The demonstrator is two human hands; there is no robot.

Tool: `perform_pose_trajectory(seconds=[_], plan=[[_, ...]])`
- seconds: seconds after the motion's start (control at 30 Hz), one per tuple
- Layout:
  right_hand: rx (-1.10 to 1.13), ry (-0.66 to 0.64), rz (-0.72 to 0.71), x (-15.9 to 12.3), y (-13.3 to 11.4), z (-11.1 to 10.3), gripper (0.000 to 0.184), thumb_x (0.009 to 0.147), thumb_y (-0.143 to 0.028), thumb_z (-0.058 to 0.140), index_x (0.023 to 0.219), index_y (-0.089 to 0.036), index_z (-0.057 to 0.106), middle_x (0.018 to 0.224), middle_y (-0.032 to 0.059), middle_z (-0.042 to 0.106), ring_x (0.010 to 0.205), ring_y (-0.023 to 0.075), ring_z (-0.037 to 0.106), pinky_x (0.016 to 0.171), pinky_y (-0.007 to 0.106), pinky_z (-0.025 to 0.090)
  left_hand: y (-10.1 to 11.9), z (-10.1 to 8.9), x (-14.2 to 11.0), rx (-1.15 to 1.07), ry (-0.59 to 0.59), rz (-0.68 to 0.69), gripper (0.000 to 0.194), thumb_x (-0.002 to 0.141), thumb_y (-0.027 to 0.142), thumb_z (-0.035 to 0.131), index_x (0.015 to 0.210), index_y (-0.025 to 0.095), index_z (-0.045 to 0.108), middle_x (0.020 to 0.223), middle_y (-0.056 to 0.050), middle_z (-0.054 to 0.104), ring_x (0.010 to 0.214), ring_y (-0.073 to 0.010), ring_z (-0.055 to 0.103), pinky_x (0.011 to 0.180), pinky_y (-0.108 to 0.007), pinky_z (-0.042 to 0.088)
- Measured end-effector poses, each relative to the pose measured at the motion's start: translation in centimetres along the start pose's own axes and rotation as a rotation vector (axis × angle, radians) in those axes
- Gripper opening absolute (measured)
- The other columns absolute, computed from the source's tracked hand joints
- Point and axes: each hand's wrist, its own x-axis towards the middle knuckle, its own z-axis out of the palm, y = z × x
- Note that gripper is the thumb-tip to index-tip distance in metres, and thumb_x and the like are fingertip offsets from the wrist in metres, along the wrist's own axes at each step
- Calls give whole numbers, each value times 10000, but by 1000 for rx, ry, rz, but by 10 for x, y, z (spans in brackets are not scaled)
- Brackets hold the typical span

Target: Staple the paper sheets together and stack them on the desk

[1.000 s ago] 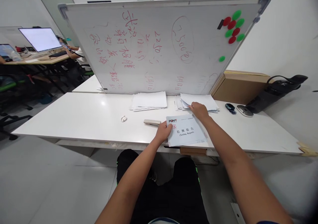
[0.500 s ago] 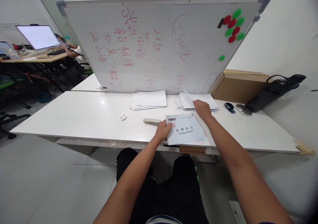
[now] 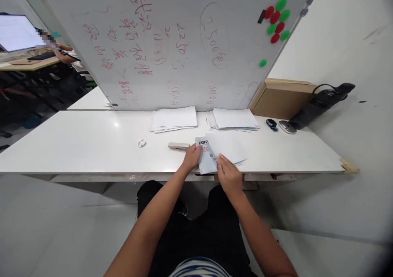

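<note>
My left hand (image 3: 193, 157) is closed on the left edge of a printed testing report (image 3: 206, 162) with a pale blue cover, at the table's front edge. My right hand (image 3: 229, 175) has its fingers together at the near left corner of a blank white sheet (image 3: 229, 146). That sheet lies over the report and hides most of its right side. Just left of my left hand, a beige stapler (image 3: 178, 146) rests on the table. Behind the report is a stack of white papers (image 3: 236, 118), with a second paper stack (image 3: 175, 118) to its left.
A whiteboard (image 3: 190, 76) with red writing stands along the table's back. To the right are a cardboard box (image 3: 281, 99), a black bottle (image 3: 316, 107), a mouse (image 3: 287, 127) and a dark watch-like item (image 3: 272, 124). A small white loop (image 3: 141, 143) lies left of the stapler.
My right hand has come from the right paper stack toward me and left, bringing a white sheet over the report. My left hand keeps its hold. The view has shifted.
</note>
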Motion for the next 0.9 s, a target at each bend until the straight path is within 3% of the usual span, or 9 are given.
perform_pose_trajectory(seconds=[0.17, 0.33, 0.4, 0.53, 0.67, 0.77, 0.9], plan=[[211, -108, 222, -15, -34, 28, 339, 928, -288, 454, 1209, -246, 639, 1216, 62, 637, 1149, 249, 590, 1011, 441, 481, 6, -2, -2, 50, -16, 67, 522, 935, 514, 282, 756, 146, 607, 837, -78, 680, 810, -205, 581, 758, -311, 452], [318, -188, 344, -15, -44, 29, 360, 916, -338, 451, 1238, -332, 611, 1263, 13, 599, 1200, 261, 546, 1051, 494, 427, 5, -2, -3, -23, -22, 12, 707, 931, 615, 162, 849, 116, 656, 899, -122, 699, 867, -221, 615, 798, -325, 465], [306, -179, 370, -14, -46, 28, 359, 913, -345, 446, 1229, -343, 616, 1256, 13, 606, 1194, 264, 550, 1046, 502, 425, 4, -1, -3, -2, -32, 19, 679, 928, 615, 208, 863, 115, 662, 911, -115, 703, 873, -219, 622, 800, -323, 470], [266, -193, 362, -9, -52, 28, 370, 895, -366, 466, 1234, -346, 611, 1300, 24, 573, 1248, 292, 491, 1057, 520, 391, 4, 0, -5, 65, -34, 72, 443, 875, 530, 482, 968, 138, 667, 981, -85, 704, 912, -220, 628, 794, -309, 474], [293, -249, 346, -7, -59, 23, 385, 888, -385, 468, 1252, -350, 589, 1330, 26, 546, 1258, 289, 476, 1053, 497, 396, 2, 0, -4, 106, -35, 75, 348, 863, 439, 532, 1009, 153, 666, 997, -80, 705, 910, -224, 635, 783, -312, 478], [289, -183, 378, -3, -49, 12, 356, 899, -380, 436, 1205, -339, 614, 1301, 26, 568, 1243, 272, 491, 1060, 463, 394, 1, 0, -3, 129, -36, 98, 337, 871, 417, 516, 988, 139, 667, 985, -89, 708, 906, -229, 635, 790, -322, 481], [169, 40, 504, 14, -3, -8, 434, 881, -385, 454, 1283, -249, 542, 1353, 95, 511, 1317, 267, 404, 1109, 482, 308, 0, -2, -5, 111, -33, 82, 366, 857, 433, 535, 1034, 139, 661, 1037, -98, 699, 960, -245, 622, 833, -338, 478]])
